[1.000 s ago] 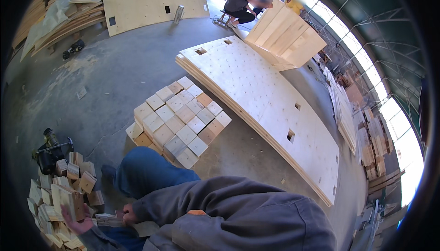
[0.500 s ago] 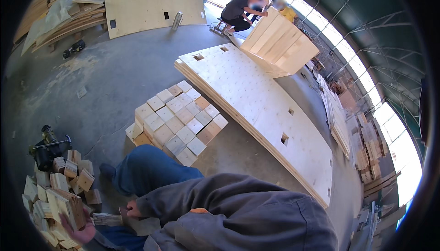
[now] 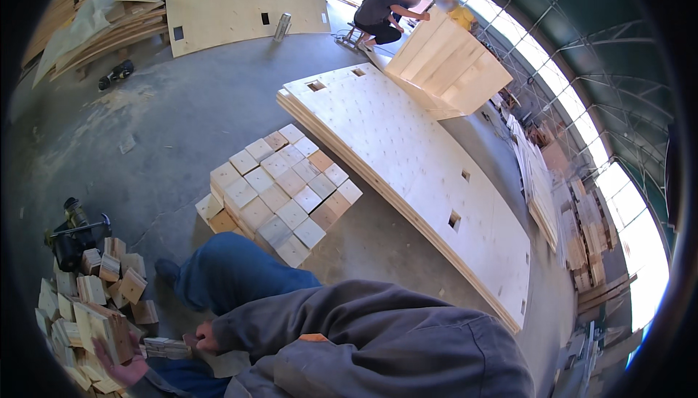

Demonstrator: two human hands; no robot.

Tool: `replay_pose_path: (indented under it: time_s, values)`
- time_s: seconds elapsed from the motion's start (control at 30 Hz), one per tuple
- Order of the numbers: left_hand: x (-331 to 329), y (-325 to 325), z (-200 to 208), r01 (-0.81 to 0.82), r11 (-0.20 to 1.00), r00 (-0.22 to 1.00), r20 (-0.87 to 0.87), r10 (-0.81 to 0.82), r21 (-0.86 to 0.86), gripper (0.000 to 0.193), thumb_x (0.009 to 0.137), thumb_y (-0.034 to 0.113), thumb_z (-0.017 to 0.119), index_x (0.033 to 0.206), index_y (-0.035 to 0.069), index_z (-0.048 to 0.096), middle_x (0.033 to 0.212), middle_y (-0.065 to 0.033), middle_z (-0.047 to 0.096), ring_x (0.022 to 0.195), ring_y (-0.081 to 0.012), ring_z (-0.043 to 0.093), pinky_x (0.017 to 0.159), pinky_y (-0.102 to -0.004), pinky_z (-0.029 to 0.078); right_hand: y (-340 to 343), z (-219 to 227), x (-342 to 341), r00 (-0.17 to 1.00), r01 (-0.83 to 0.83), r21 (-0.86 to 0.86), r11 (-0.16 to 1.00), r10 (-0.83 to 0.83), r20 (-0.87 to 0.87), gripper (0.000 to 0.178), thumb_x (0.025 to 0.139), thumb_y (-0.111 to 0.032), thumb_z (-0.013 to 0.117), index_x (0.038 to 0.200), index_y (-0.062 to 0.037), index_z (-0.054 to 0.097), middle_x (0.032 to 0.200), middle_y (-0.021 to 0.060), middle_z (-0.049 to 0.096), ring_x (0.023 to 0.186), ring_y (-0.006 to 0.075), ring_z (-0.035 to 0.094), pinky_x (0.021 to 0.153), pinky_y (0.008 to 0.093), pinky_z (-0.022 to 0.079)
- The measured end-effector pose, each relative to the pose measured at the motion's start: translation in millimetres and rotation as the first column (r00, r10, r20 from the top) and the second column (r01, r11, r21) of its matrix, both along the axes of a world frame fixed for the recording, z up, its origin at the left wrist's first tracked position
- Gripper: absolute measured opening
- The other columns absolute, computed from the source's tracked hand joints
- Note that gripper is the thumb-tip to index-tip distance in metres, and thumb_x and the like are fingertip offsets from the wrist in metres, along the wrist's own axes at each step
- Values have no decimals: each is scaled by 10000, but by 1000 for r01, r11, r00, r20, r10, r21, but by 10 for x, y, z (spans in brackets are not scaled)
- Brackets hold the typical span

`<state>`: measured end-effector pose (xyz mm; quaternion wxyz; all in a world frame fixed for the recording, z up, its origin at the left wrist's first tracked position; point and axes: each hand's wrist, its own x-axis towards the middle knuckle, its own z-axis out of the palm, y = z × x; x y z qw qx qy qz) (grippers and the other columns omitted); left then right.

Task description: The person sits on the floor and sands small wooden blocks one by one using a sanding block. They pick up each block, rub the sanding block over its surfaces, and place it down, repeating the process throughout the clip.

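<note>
Your left hand is wrapped round a thick wooden block, held tilted over the near part of a loose heap of wooden blocks; fingers and thumb on opposite sides, likely to stop it slipping. Your right hand sits apart, fingers curled, just beside a short stack of wood strips; whether it grips anything, cannot tell. At the heap's far edge, a dark power tool, probably kept within reach. Beyond your bent knee, square-faced blocks stand packed in rows on the floor, likely so they brace one another. Past them, plywood panels lie stacked flat, square holes near their edges. Off their far corner, a crouching co-worker reaches toward a plank assembly.
</note>
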<state>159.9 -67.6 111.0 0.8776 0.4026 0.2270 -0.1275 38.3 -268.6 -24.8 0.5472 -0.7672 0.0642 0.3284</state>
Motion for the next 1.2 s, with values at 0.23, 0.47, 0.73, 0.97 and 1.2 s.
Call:
replay_pose_path:
  time_s: [0.23,0.47,0.73,0.97,1.2]
  values:
    - [91,-70,-268,-12,996,1000,-4,12,86,659,839,470,707,1380,179,470,1234,-74,611,1012,-227,653,776,-330,586,26,-402,29,1000,18,-8,1000,-19,-20,473,833,-367,636,1151,-18,648,1118,209,672,1031,349,645,858,428,505]
    - [39,-99,-223,-39,990,999,-4,40,139,683,839,470,707,1406,190,448,1259,-75,599,1018,-221,647,782,-322,581,32,-346,43,1000,4,-24,1000,-4,-10,464,816,-360,641,1112,-4,666,1082,228,677,1003,358,652,846,428,511]
    - [-12,8,-153,-37,993,999,14,36,108,722,850,483,699,1426,144,426,1293,-89,578,1050,-224,640,804,-317,577,24,-251,42,1000,-15,-19,1000,14,-17,460,804,-346,636,1100,5,672,1070,232,680,980,355,658,823,429,515]
    - [-11,45,-160,-36,996,999,12,35,82,742,830,485,721,1419,138,432,1280,-88,587,1049,-225,640,791,-319,580,82,-508,13,999,17,-43,999,-15,29,440,810,-348,643,1072,3,679,1027,225,692,947,355,669,800,425,525]
    - [-38,27,-119,-47,992,999,13,46,120,752,820,490,730,1414,136,434,1271,-81,589,1040,-220,636,795,-314,576,80,-470,8,999,30,-58,998,-29,27,423,812,-342,651,1060,-1,677,1021,221,694,946,349,671,794,427,526]
